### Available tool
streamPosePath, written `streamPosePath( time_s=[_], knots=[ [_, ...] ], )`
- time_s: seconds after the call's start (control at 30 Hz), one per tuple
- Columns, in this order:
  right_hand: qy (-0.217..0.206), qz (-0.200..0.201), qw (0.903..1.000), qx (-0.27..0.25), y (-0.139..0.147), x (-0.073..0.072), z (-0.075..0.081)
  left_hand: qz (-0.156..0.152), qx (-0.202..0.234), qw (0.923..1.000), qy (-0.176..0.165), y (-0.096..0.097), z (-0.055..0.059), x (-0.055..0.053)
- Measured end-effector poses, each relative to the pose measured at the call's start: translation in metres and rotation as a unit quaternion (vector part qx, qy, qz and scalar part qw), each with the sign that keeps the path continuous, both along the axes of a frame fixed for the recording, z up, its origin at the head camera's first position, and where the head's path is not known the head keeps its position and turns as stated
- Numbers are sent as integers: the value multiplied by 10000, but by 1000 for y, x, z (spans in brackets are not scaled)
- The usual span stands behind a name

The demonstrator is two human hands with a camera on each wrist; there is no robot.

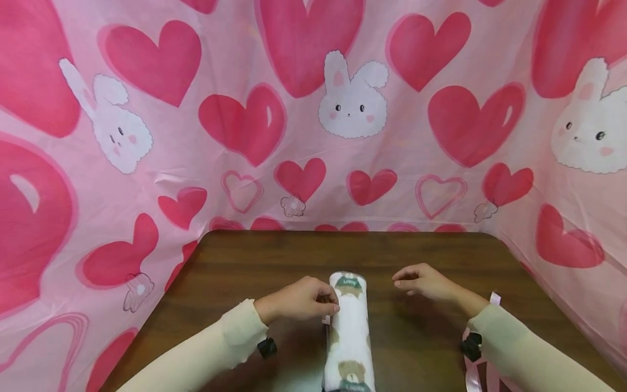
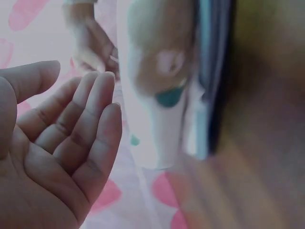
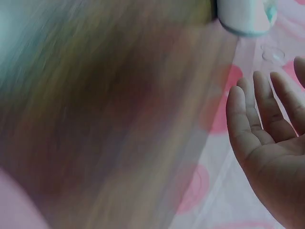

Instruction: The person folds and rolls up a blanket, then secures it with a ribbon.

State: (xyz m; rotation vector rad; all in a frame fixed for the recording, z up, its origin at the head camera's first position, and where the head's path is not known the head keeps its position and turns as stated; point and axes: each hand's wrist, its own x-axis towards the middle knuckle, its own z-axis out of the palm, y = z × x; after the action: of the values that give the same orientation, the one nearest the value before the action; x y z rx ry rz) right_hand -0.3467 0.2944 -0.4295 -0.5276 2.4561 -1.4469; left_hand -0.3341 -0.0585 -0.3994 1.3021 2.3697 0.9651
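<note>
A long white fuzzy roll (image 1: 351, 332), seemingly a rolled towel, with brown bear and green prints lies lengthwise on the brown table. At its left edge is my left hand (image 1: 301, 298), fingers loosely bent and holding nothing; whether the fingertips touch the roll I cannot tell. The left wrist view shows that palm (image 2: 62, 138) turned toward the roll (image 2: 155, 124), with a thin blue-and-dark edge along the roll's side. Some way right of the roll, my right hand (image 1: 426, 280) hovers over the table, its fingers relaxed. The right wrist view shows its palm (image 3: 271, 148) bare.
A pink ribbon or strap (image 1: 472, 375) lies under the right forearm. Beyond the wooden tabletop (image 1: 274, 250), a pink curtain (image 1: 303, 141) with hearts and rabbits rises at the back and both sides. Dark wrist mounts (image 1: 266, 347) hang below each sleeve.
</note>
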Motion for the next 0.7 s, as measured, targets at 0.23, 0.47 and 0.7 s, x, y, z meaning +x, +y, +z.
streamPosePath(
  time_s=[0.23,0.47,0.7],
  knots=[
    [192,-273,9989,326,39,2,17,-596,-692,9899,1081,39,12,-8],
    [288,-802,9955,409,70,6,21,-1739,-1633,9407,2412,96,9,8],
    [-61,-537,9940,954,91,14,26,-2266,-2888,8963,2488,158,-3,42]
  ],
)
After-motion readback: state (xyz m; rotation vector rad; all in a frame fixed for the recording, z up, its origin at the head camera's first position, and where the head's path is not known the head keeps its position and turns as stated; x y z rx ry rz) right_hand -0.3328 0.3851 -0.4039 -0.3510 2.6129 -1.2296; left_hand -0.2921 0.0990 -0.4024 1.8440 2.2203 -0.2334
